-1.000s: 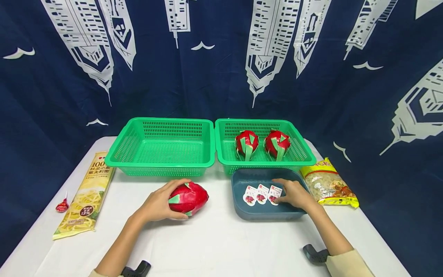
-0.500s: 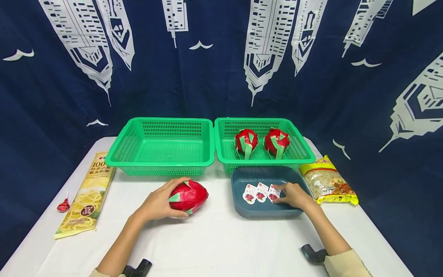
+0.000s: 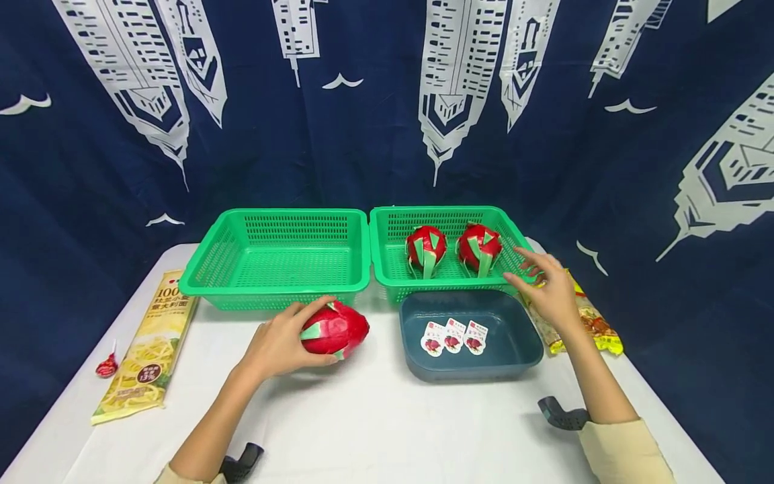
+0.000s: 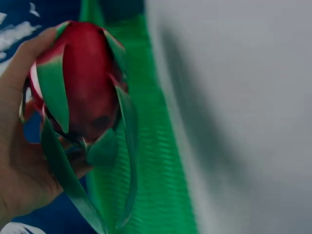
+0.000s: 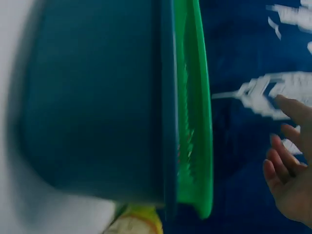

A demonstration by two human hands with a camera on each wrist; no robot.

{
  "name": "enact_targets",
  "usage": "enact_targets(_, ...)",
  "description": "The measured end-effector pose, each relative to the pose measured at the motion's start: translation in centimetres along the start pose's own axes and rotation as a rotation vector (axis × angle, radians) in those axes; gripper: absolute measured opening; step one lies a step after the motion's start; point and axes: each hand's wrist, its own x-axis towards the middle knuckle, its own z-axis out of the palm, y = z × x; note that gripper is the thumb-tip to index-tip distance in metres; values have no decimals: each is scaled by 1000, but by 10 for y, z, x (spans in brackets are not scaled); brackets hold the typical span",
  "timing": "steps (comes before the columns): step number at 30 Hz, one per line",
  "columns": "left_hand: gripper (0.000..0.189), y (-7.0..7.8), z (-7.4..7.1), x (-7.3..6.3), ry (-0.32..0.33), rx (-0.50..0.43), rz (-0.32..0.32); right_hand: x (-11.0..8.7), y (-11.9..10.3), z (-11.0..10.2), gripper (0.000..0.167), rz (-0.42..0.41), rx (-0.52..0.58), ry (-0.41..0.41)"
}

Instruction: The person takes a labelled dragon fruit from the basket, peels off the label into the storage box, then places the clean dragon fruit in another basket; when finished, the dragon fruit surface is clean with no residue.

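Note:
My left hand [image 3: 281,343] grips a red dragon fruit [image 3: 338,329] with green leaf tips, over the white table in front of the left green basket [image 3: 278,292]. The left wrist view shows the fruit [image 4: 92,83] between thumb and fingers, its long green leaves hanging down. My right hand [image 3: 551,292] is raised beyond the right end of a dark blue tray [image 3: 417,366]; its fingers are spread and nothing shows between them. In that tray lie several paper labels [image 3: 452,336] with dragon fruit pictures. Two more dragon fruits [image 3: 426,249] sit in the right green basket [image 3: 390,286].
A yellow pasta packet [image 3: 142,356] and a red lollipop [image 3: 107,366] lie at the left of the table [image 3: 363,430]. On the right, a yellow noodle bag [image 3: 589,316] is partly behind my right hand. A dark blue printed cloth [image 3: 363,148] hangs behind the baskets.
My right hand has left the labels and risen out of the tray, up and to the right. The left hand has shifted slightly up with the dragon fruit.

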Motion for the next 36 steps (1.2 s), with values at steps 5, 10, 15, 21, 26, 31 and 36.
enact_targets(5,92,39,-24,46,77,-100,122,13,23,-3,89,234,23,-39)
enact_targets(10,93,85,-21,117,193,-225,232,12,49,-1,103,431,122,-222)
enact_targets(15,94,118,18,176,220,-287,256,9,66,5,103,512,228,-313)
enact_targets(21,93,137,74,214,106,-265,163,8,68,9,104,503,223,-299)
enact_targets(26,94,146,104,234,-18,-299,106,7,70,9,103,519,200,-275)
enact_targets(31,94,144,122,240,-163,-329,58,6,72,11,102,514,231,-254)
enact_targets(36,94,138,131,240,-240,-339,31,6,70,11,103,516,242,-252)
